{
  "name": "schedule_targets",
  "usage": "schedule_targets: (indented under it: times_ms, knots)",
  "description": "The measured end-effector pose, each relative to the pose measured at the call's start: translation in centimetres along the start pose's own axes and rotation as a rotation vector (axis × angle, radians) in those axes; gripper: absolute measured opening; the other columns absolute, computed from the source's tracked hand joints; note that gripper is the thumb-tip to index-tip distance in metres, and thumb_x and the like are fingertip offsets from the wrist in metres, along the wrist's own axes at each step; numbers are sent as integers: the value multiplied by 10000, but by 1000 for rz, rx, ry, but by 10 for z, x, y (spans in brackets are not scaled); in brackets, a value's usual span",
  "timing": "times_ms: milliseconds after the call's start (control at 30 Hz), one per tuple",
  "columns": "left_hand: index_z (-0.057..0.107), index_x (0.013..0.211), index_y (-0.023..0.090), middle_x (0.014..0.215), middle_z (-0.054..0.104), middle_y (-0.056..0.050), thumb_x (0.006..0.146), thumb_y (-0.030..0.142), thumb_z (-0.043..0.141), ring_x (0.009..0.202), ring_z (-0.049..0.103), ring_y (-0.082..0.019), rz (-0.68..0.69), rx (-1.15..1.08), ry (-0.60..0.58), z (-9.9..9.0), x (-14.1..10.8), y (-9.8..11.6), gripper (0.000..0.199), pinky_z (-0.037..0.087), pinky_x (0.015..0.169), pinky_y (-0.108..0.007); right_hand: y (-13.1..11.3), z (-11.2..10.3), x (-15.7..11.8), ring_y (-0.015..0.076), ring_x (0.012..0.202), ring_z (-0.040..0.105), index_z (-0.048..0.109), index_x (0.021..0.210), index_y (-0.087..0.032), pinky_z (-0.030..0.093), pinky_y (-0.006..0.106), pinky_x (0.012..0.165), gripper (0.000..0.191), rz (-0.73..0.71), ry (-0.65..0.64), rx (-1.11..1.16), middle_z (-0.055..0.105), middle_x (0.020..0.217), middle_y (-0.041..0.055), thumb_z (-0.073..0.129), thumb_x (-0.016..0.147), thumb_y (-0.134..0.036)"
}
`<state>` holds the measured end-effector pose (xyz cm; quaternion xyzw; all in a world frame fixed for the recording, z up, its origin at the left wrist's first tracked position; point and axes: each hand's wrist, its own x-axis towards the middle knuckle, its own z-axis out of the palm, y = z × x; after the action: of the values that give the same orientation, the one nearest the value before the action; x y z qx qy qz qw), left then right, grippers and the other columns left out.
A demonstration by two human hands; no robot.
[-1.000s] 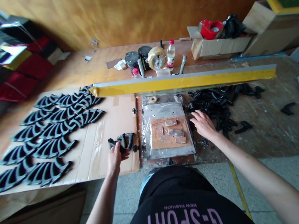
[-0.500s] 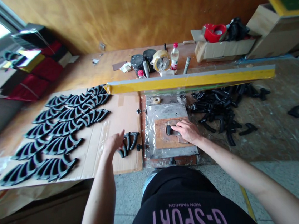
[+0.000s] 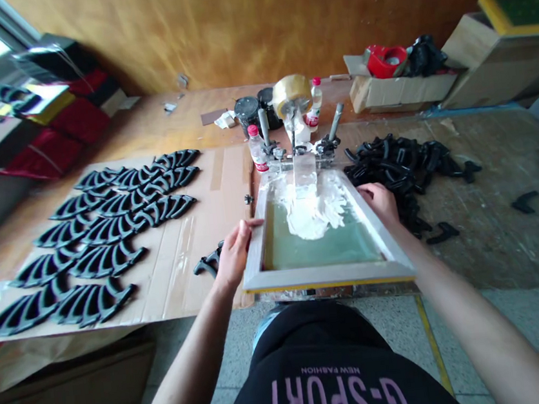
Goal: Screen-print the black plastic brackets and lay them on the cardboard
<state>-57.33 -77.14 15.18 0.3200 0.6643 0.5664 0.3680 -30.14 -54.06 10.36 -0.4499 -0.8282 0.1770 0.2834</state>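
Note:
A grey-framed screen with greenish mesh lies lowered over the plate in front of me. White paste covers its upper mesh, and a translucent block rests there. My left hand is at the frame's left side, thumb and finger against its edge, fingers closed on it. At the frame's right edge is my right hand, its fingers bent and partly hidden; what it grips there cannot be made out. Dark curved handles lie just left of my left hand. The plate is hidden beneath the screen.
Rows of dark curved handles cover cardboard at left. More black handles are heaped at right. Clamps, a tape roll, bottles and black jars stand behind the screen. Boxes sit at back right.
The raised screen has come down flat over the plate. My left hand moved right to the frame from the handles; my right hand left the piece on the plate and moved right and up.

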Motion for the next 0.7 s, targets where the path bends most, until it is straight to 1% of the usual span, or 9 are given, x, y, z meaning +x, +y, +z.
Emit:
schedule_targets:
  times_ms: [67,133,200,267,367,467,567,633,700]
  knots:
    - [644,1224,190,782,659,-10,851,584,551,636,570,-122,-128,43,-37,-1,-10,-37,550,447,562,-214,-15,-1,17,239,1078,581,667,1162,-128,457,416,990,311,-78,62,-52,629,1186,136,555,900,-253]
    - [517,1382,213,801,665,-9,833,537,597,656,582,-129,-179,46,-51,4,-12,-70,643,452,588,-222,-42,9,30,304,1198,513,600,1265,-156,417,475,1025,481,-212,60,-133,530,1343,156,696,808,-274]
    - [433,1447,208,840,673,-22,832,507,606,701,600,-140,-192,75,-44,9,-9,-93,705,469,632,-238,-71,25,36,319,1185,507,591,1240,-157,424,468,991,509,-313,-67,-214,546,1312,158,744,769,-274]
    - [418,1453,200,872,674,-32,843,511,585,744,614,-150,-199,100,-45,12,-4,-107,704,480,667,-251,-90,39,31,280,1067,559,637,1081,-156,446,397,914,297,-345,-257,-261,636,1125,129,705,805,-240]
    - [454,1423,205,914,678,-38,844,540,568,792,630,-165,-229,99,-75,10,0,-114,678,487,686,-260,-94,45,7,225,916,586,647,903,-155,432,312,795,70,-386,-451,-301,664,937,94,590,862,-160]
    - [477,1402,212,925,681,-38,841,557,563,791,631,-168,-241,101,-80,7,-1,-113,664,480,664,-254,-84,31,-21,202,864,576,654,894,-151,395,285,715,183,-577,-548,-298,659,910,87,508,834,-59]
    - [482,1393,204,927,683,-42,845,560,556,786,629,-166,-242,98,-79,8,-1,-113,658,474,653,-249,-78,13,-27,173,806,564,655,855,-175,364,265,661,221,-739,-666,-225,657,861,50,520,768,-23]
    - [485,1386,181,926,683,-52,843,560,559,803,635,-177,-242,87,-70,10,-1,-113,667,483,668,-260,-79,10,-23,165,783,560,644,798,-195,348,259,633,162,-723,-672,-197,653,821,21,558,768,-62]
    - [490,1378,158,934,685,-64,837,561,566,823,643,-190,-236,78,-51,11,-1,-113,679,496,691,-276,-82,15,-21,174,812,564,639,788,-196,352,265,636,108,-649,-565,-212,653,830,24,576,798,-109]
